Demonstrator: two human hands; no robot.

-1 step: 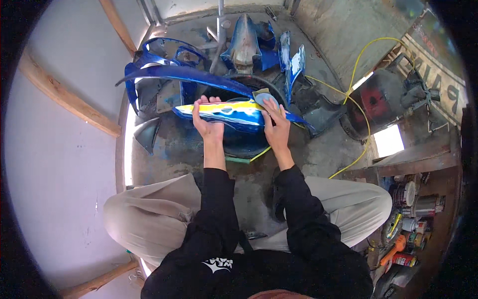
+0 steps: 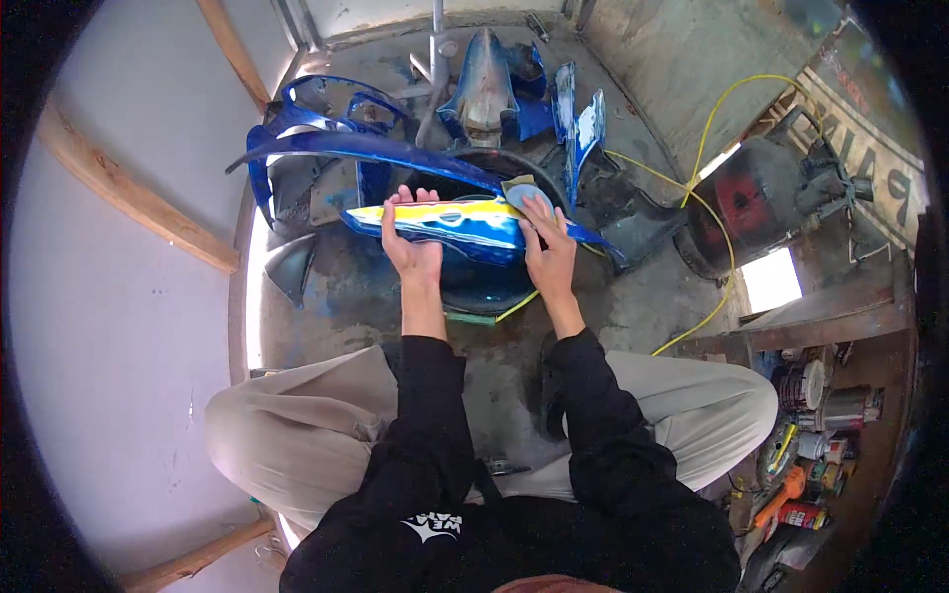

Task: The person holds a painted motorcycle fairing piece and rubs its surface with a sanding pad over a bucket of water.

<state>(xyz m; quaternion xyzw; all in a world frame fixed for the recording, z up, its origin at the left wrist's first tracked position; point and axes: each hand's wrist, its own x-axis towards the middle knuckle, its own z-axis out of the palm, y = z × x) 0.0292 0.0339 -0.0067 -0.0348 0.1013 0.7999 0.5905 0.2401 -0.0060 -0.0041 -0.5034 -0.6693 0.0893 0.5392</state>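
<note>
My left hand is closed round the left part of a glossy blue fairing panel with yellow and white stripes, thumb on the near face and fingertips showing over its far edge. Toward the panel's right end, my right hand presses a grey-blue, olive-edged piece of what looks like sandpaper against the surface. Beneath the panel is a round black tub, partly hidden by it. A long, curved blue panel lies just beyond, across the tub.
More blue body panels and a grey-blue fairing lie on the far floor. A yellow hose winds along the right, near a dark red-marked tank. Cans and tools, including an orange-handled one, fill a shelf at lower right.
</note>
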